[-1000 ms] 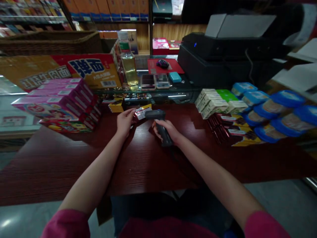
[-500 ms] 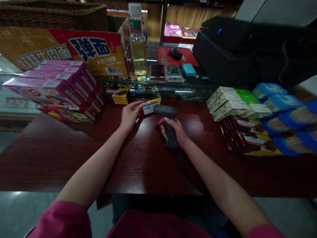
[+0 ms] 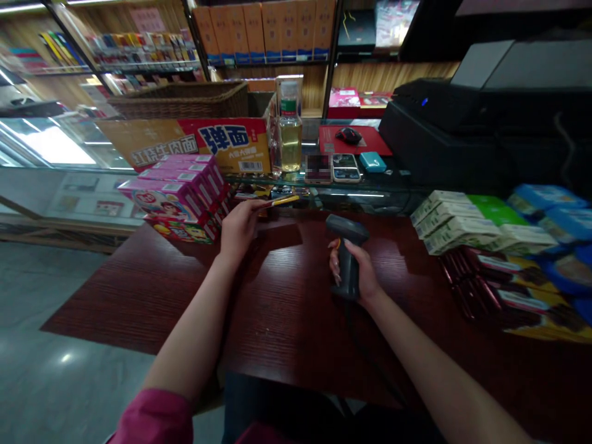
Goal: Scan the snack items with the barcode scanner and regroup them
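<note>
My left hand (image 3: 239, 229) pinches one end of a thin, flat yellow and dark-red snack pack (image 3: 285, 200), raised above the table near its back edge and seen almost edge-on. Its shadow falls on the wood below. A dark grey barcode scanner (image 3: 346, 229) is upright in my right hand (image 3: 363, 268), the fingers wrapped round its handle and its head tipped toward the left. A gap of tabletop separates the scanner from the pack. The scanner's cable runs down toward the table's front edge.
Stacked pink boxes (image 3: 173, 176) stand left on the brown table (image 3: 277, 320). At right lie white-and-green boxes (image 3: 457, 219), dark-red and yellow packs (image 3: 518, 299) and blue tubs (image 3: 548, 200). Behind are a glass counter, a bottle (image 3: 291, 145) and a carton (image 3: 161, 145).
My left hand has lifted the snack pack and turned it from label-facing to nearly edge-on, away from the scanner. The view has tilted up and shifted left. My right hand still grips the scanner.
</note>
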